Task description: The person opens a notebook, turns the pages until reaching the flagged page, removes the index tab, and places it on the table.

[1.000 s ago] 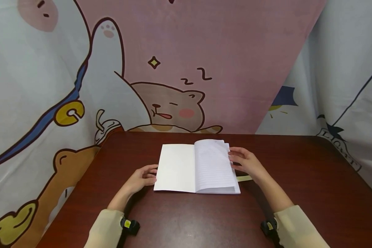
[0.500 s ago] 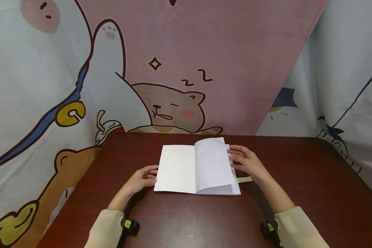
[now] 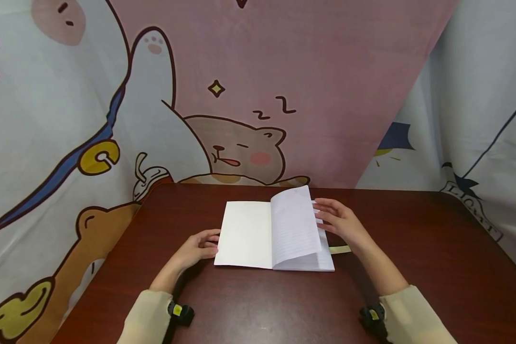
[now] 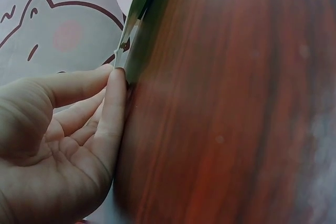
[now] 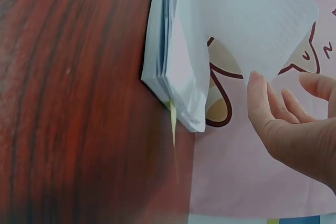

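Observation:
An open notebook [image 3: 249, 234] lies on the brown table, its left side blank and its right side lined. My left hand [image 3: 198, 247] pinches the outer edge of the left cover; in the left wrist view, thumb and finger meet on that edge. A lined page [image 3: 295, 227] on the right stands raised and curves toward the left. At its outer edge is my right hand [image 3: 341, 220]. The right wrist view has one fingertip [image 5: 256, 80] at the raised page's [image 5: 257, 19] corner, the other fingers spread apart. A pale yellow ribbon bookmark [image 5: 173, 121] sticks out from the pages.
The dark reddish-brown table [image 3: 258, 306] extends around the notebook. A cartoon-printed cloth [image 3: 335, 95] hangs behind and along the sides. Black wrist cameras [image 3: 181, 315] sit at both cream sleeves [image 3: 148, 315].
The lined page has risen further and swung left, showing more of the page under it. My right hand has shifted slightly left and up with it. My left hand stays in place.

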Available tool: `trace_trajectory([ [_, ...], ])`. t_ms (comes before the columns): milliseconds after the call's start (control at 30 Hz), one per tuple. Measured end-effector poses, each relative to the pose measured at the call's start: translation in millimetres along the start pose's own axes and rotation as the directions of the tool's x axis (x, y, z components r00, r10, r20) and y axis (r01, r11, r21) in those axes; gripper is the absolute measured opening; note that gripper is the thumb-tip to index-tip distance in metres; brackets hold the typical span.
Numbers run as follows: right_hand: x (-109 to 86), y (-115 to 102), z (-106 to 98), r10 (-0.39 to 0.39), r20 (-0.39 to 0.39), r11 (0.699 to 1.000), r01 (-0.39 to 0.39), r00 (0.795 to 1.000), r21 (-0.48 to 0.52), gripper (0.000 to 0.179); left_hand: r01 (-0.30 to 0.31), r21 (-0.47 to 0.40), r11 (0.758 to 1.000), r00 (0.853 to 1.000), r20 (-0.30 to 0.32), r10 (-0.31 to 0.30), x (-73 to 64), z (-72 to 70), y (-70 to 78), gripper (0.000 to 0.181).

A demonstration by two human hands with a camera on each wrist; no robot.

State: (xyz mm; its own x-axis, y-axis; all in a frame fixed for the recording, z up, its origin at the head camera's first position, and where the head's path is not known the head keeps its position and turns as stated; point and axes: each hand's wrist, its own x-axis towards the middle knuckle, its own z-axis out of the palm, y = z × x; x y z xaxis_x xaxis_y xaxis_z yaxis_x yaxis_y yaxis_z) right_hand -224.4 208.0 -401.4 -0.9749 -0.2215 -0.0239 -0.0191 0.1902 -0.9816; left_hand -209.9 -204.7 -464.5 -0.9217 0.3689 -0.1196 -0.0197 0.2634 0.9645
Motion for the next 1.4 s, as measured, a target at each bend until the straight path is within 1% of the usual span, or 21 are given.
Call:
trace_trajectory([
  [267,-0.4,-11,7,-0.032,0.023,0.999,0.032,0.999,0.02,0.051,0.028,0.002,1.0,0.999,-0.019,-0.028,-1.0,-0.8,0.2,0.056],
  [433,-0.6,-17,13,-0.045,0.036,0.998,0.044,0.998,0.037,0.051,0.023,0.008,1.0,1.0,-0.01,-0.023,-1.2,-1.7,0.6,0.057],
  [633,0.7,-20,19,-0.065,0.051,0.996,0.061,0.997,0.069,0.051,0.024,-0.011,1.0,1.0,-0.003,-0.024,-1.3,-1.7,0.5,0.057],
  [833,2.4,-23,25,-0.067,0.06,0.995,0.062,0.996,0.072,0.048,0.016,0.001,1.0,1.0,-0.005,-0.016,-2.1,-1.3,1.3,0.058],
  [1067,1.7,-26,32,-0.105,0.109,0.992,0.098,0.988,0.075,0.047,0.025,-0.02,0.999,1.0,-0.003,-0.025,-2.0,-1.5,2.0,0.058],
  [1200,2.0,-26,35,-0.112,0.129,0.991,0.1,0.985,0.093,0.045,0.034,-0.023,0.999,0.999,-0.009,-0.034,-1.2,-2.2,0.2,0.057],
  [1267,2.2,-26,35,-0.111,0.133,0.99,0.099,0.985,0.096,0.044,0.042,-0.041,0.998,0.999,-0.011,-0.042,-0.7,-2.6,-1.4,0.056],
  [1400,2.5,-25,35,-0.109,0.133,0.992,0.099,0.985,0.085,0.042,0.05,-0.105,0.993,0.999,-0.008,-0.051,-0.7,-3.9,-3.8,0.054],
])
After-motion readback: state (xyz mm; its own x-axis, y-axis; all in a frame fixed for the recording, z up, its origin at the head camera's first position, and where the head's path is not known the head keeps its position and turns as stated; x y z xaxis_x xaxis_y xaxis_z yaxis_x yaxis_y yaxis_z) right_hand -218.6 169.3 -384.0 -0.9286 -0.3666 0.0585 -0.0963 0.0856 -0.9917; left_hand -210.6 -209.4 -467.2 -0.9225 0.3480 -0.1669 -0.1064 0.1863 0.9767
